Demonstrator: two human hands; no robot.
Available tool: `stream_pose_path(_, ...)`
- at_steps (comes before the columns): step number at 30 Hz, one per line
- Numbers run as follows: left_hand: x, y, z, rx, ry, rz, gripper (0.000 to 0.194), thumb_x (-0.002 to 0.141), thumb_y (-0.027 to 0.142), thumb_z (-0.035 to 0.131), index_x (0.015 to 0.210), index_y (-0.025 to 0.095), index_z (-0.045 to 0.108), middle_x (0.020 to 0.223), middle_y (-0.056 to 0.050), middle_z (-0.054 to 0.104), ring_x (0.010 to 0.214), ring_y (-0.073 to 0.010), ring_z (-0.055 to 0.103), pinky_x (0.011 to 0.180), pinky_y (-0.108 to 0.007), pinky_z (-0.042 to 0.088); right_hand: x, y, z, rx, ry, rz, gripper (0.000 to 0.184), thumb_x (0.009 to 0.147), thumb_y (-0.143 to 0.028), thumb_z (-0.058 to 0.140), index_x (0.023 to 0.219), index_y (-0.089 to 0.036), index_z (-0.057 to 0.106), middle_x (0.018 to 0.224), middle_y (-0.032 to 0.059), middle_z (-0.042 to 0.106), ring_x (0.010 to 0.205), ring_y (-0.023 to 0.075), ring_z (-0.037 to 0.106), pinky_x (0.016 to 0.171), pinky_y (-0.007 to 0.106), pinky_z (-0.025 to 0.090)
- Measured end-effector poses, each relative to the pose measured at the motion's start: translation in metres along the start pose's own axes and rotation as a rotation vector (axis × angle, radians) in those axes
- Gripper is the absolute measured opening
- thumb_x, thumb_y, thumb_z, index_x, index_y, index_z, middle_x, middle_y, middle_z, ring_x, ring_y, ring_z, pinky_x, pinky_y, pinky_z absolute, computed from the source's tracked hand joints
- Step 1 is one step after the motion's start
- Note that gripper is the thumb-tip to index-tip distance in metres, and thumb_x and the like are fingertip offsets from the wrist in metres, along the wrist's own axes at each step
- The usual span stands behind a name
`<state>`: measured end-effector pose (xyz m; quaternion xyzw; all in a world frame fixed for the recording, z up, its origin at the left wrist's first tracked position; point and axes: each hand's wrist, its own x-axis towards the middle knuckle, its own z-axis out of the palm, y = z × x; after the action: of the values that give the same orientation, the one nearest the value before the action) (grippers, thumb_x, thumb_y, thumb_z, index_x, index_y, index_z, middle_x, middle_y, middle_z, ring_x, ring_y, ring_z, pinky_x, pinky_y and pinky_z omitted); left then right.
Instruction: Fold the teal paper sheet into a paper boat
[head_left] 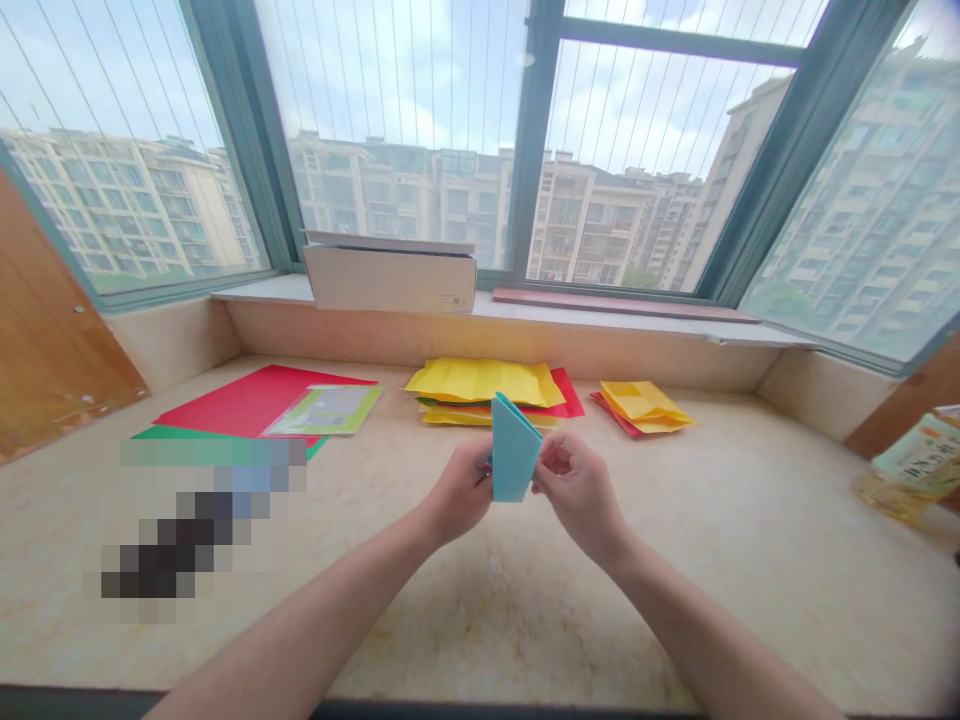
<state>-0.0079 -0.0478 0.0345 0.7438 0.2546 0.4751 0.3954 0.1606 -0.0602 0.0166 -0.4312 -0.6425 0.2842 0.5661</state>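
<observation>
A folded teal paper piece [513,447] is held up above the marble counter [480,600], pointed end up. My left hand [459,492] pinches its left lower edge, fingers closed on it. My right hand [576,485] pinches the right edge, fingers also closed on the paper. Both forearms reach in from the bottom of the view.
Behind the hands lie a stack of yellow and red papers [486,385] and a smaller folded yellow and red pile [643,406]. Red and green sheets [247,402] with a light green booklet [327,409] lie left. A white box [390,272] rests on the windowsill. A bottle [916,465] sits far right.
</observation>
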Motion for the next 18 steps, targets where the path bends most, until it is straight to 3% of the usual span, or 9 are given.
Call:
stream_pose_path(5,0.001,-0.003,0.0,-0.084,0.053,-0.056,0.018,0.084,0.03,0.064,0.09,0.015,0.07,0.082,-0.005,0.072,0.075,-0.0196,0.065,0.069,-0.031,0.054,-0.003,-0.005,0.0,0.077,-0.083,-0.016,0.016,0.087,-0.035,0.064,0.088,-0.021,0.057,0.072,0.0013,0.071,0.066,0.0178,0.069,0.063,0.031,0.058)
stream_pose_path(7,0.003,-0.007,-0.005,-0.057,0.149,-0.045,0.02,0.084,0.032,0.065,0.094,0.015,0.069,0.086,-0.006,0.072,0.079,-0.0203,0.065,0.073,-0.032,0.053,-0.003,-0.007,0.001,0.072,-0.134,-0.083,0.014,0.09,-0.033,0.062,0.097,-0.022,0.059,0.098,0.0066,0.074,0.089,0.0203,0.072,0.081,0.038,0.059)
stream_pose_path(9,0.005,-0.012,-0.01,-0.035,0.2,-0.031,0.021,0.083,0.034,0.066,0.092,0.015,0.067,0.086,-0.006,0.071,0.079,-0.0205,0.064,0.075,-0.032,0.053,-0.003,-0.008,0.003,0.093,-0.162,-0.132,0.02,0.091,-0.031,0.061,0.109,-0.024,0.058,0.12,0.009,0.069,0.107,0.0218,0.068,0.094,0.043,0.055)
stream_pose_path(12,0.006,-0.017,-0.011,0.012,0.157,-0.024,0.023,0.08,0.036,0.069,0.089,0.015,0.066,0.086,-0.007,0.071,0.078,-0.0213,0.063,0.074,-0.033,0.052,-0.001,-0.006,0.003,0.164,-0.138,-0.092,0.034,0.089,-0.032,0.064,0.12,-0.024,0.054,0.114,0.0091,0.07,0.104,0.0216,0.068,0.091,0.042,0.056)
stream_pose_path(18,0.002,-0.019,-0.001,0.042,0.195,-0.031,0.022,0.083,0.034,0.066,0.094,0.015,0.066,0.087,-0.007,0.071,0.076,-0.0197,0.063,0.071,-0.03,0.052,0.003,0.0,0.0,0.136,-0.122,-0.067,0.029,0.084,-0.035,0.07,0.109,-0.022,0.063,0.108,0.008,0.068,0.095,0.0209,0.067,0.085,0.039,0.057)
